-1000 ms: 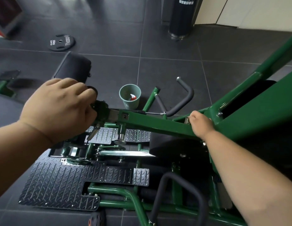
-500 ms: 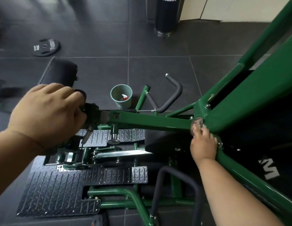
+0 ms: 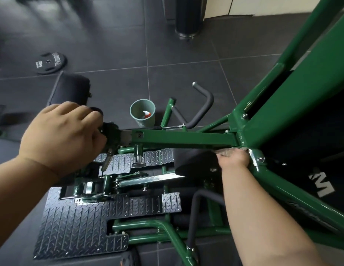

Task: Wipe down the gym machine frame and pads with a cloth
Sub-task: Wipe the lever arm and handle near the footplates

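At bar [image 3: 186, 138] left end: L hand [image 3: 61, 137] wrapped over the black knob/end fitting, fingers curled shut around it. At bar's right end, where it meets the green frame [image 3: 294, 120] joint: R hand [image 3: 233, 159] pressed up under the joint, fingers closed on a cloth [image 3: 228, 150]; only a grey crumpled edge of cloth shows above the knuckles, touching the bar's underside. Black pad [image 3: 194, 160] sits just below bar, beside R hand. Pin w/ round foot [image 3: 138, 156] hangs from bar near its left end. Tread plates [image 3: 75, 233] lie below bar on the floor. Beyond bar: green cup [image 3: 142, 114] w/ a spray bottle [image 3: 147, 114] inside, standing on dark tiles; bent grip handle [image 3: 202, 110] just right of cup. Roller pad [image 3: 70, 89] beyond L hand; weight plate [image 3: 50, 63] further off, well apart from bar. White lettering on dark pad right of joint, partly cut off, unreadable.
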{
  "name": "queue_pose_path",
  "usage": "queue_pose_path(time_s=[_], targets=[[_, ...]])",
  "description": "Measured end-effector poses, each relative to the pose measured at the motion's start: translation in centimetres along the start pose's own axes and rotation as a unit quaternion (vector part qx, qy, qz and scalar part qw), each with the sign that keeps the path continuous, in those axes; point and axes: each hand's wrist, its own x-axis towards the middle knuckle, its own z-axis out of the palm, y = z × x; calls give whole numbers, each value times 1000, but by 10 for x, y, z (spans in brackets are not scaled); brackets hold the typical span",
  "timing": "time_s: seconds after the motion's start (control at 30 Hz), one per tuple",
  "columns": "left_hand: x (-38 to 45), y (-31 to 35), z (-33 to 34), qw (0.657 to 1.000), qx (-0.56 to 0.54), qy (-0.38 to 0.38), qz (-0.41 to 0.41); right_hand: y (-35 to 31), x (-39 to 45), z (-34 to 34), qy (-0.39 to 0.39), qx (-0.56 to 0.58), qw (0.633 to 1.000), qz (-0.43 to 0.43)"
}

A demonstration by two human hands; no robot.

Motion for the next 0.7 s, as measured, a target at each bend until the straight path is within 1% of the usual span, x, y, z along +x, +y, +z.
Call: queue_pose_path(time_s=[0.03,0.07,0.1,0.13,0.17,0.3,0.37,0.43,0.47,0.6,0.67,0.7], targets=[[0,0,1,1000,-2,4,2,-6,-4,-2,-12,66,998,7],[-1,0,2,1000,-2,7,4,-10,-7,-3,-47,120,992,8],[-1,0,2,1000,-3,10,5,-9,0,-7,-60,209,975,34],[-1,0,2,1000,-5,14,7,-7,8,-10,-58,270,960,47],[-1,0,2,1000,-6,19,6,-5,5,-13,-68,293,952,52],[0,0,2,999,-8,32,9,7,-4,-31,-112,316,940,68],[0,1,3,999,-9,32,11,18,-6,-38,-100,304,946,54],[0,0,3,999,-12,35,9,25,-7,-36,-80,301,948,66],[0,0,3,999,-13,35,6,26,-5,-33,-59,291,952,76],[-1,1,3,999,-11,35,1,18,-5,-2,-35,276,957,81],[0,1,4,999,-9,34,-2,24,-8,13,-64,245,963,90],[0,1,4,999,-8,33,-4,31,-10,19,-99,249,958,104]])
